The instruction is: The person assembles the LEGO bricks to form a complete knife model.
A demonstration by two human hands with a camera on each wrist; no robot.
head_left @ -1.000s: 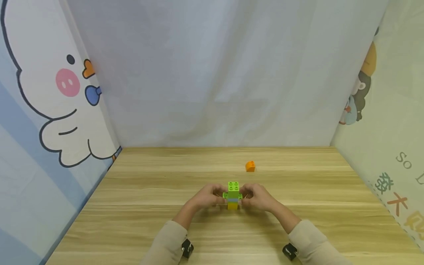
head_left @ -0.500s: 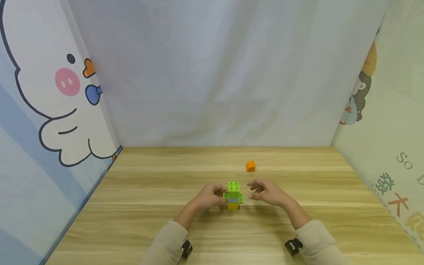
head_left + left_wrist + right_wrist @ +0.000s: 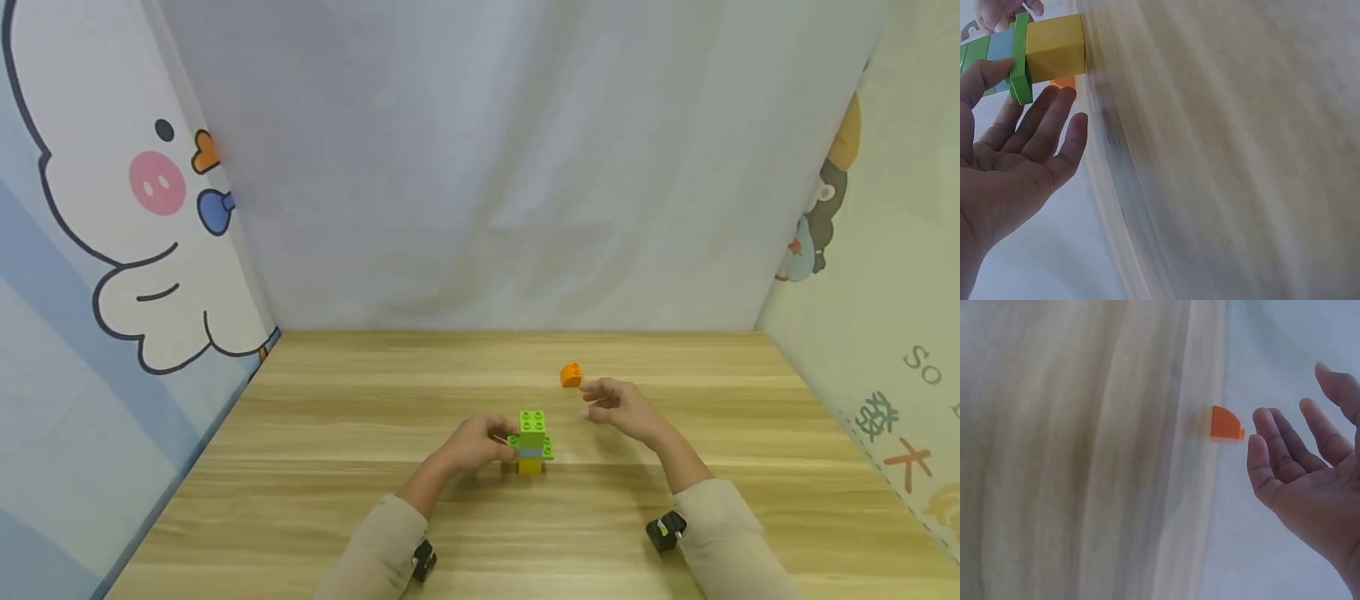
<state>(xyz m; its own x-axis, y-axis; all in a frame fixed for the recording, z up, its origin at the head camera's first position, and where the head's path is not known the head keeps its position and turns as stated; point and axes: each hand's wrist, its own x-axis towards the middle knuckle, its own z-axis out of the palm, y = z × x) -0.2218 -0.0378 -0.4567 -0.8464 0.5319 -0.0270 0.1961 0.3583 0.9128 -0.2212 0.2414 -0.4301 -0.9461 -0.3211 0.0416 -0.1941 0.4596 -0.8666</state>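
Observation:
A small stack of toy building bricks point(image 3: 532, 443) stands upright on the table, lime green on top, a blue-grey layer below and a yellow brick point(image 3: 1055, 49) at the bottom. Green plates stick out at both sides. My left hand point(image 3: 476, 444) pinches the left green plate point(image 3: 1020, 62) between thumb and fingers. Farther back lies an orange brick point(image 3: 571, 376) with a rounded side and studs. My right hand point(image 3: 622, 408) is just right of it, holding nothing, fingers spread and loosely bent. In the right wrist view the fingertips are near the orange brick point(image 3: 1225, 423).
The wooden table point(image 3: 360, 375) ends at a pale hanging curtain point(image 3: 487, 167) behind. Cartoon-printed panels point(image 3: 150, 250) rise on the left and right. A black wrist device point(image 3: 666, 532) sits at each sleeve.
My right hand has let go of the stack's right side and moved right and away from me, toward the orange brick. The left hand has stayed at the stack.

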